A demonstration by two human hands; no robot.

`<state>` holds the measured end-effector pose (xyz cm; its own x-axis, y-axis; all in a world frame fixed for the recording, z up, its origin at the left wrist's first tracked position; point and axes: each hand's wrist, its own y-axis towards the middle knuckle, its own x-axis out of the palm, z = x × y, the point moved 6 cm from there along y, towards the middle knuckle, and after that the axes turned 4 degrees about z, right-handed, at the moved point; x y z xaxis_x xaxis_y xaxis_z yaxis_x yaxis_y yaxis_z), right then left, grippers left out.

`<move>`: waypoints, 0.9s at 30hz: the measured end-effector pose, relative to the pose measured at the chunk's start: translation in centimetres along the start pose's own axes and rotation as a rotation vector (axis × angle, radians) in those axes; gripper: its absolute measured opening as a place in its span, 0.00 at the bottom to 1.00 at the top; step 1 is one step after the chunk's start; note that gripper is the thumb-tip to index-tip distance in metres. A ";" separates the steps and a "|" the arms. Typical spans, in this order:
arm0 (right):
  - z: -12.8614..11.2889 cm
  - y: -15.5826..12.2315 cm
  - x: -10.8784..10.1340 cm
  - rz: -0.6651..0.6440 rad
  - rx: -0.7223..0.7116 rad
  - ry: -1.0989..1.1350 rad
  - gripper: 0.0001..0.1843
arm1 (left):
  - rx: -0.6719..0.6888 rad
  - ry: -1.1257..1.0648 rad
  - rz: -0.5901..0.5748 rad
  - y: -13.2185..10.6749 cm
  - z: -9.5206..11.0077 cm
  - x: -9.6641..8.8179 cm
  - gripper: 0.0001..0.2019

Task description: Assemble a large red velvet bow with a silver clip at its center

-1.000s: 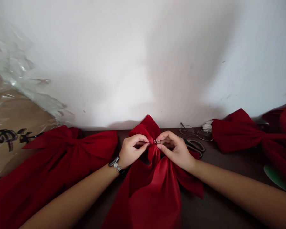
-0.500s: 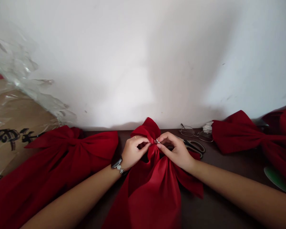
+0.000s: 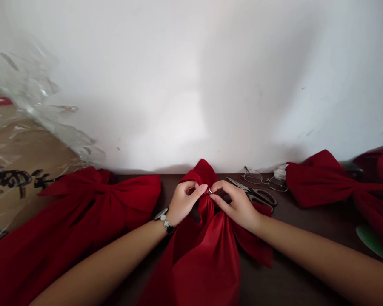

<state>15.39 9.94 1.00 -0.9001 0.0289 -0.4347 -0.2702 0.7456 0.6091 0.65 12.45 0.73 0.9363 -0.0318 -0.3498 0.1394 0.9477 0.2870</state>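
Observation:
A large red cloth bow [image 3: 207,250] lies on the dark table [image 3: 293,272] straight in front of me, its gathered middle pointing at the wall. My left hand [image 3: 184,203], with a watch on the wrist, pinches that gathered middle from the left. From the right, my right hand [image 3: 234,202] pinches the same spot, fingertips closed on a small silvery metal piece [image 3: 208,191] at the knot. Both hands have their fingers curled and pressed together.
A finished red bow [image 3: 83,212] lies at the left, another red bow [image 3: 338,187] at the right. Scissors [image 3: 258,195] and a pair of glasses [image 3: 264,178] lie just behind my right hand. A cardboard box under clear plastic [image 3: 15,161] stands far left. A white wall rises behind.
Both hands stay at the bow's knot; the fingers have shifted a little and the view has drifted slightly down and left.

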 end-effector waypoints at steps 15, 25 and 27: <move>-0.5 0.2 -0.3 0.000 -0.063 0.040 0.04 | -0.087 -0.074 -0.073 0.2 -1.1 0.6 0.12; -0.5 2.8 -3.5 0.008 0.236 0.565 0.11 | -0.068 -0.026 -0.074 0.1 -1.0 0.6 0.12; -1.7 3.5 -5.4 0.014 0.243 0.597 0.11 | -0.045 -0.021 -0.071 0.2 -1.0 0.5 0.12</move>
<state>18.74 11.26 6.62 -0.9571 -0.2835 0.0594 -0.2347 0.8793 0.4144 0.86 12.96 -0.29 0.9312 -0.1057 -0.3488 0.1915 0.9561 0.2216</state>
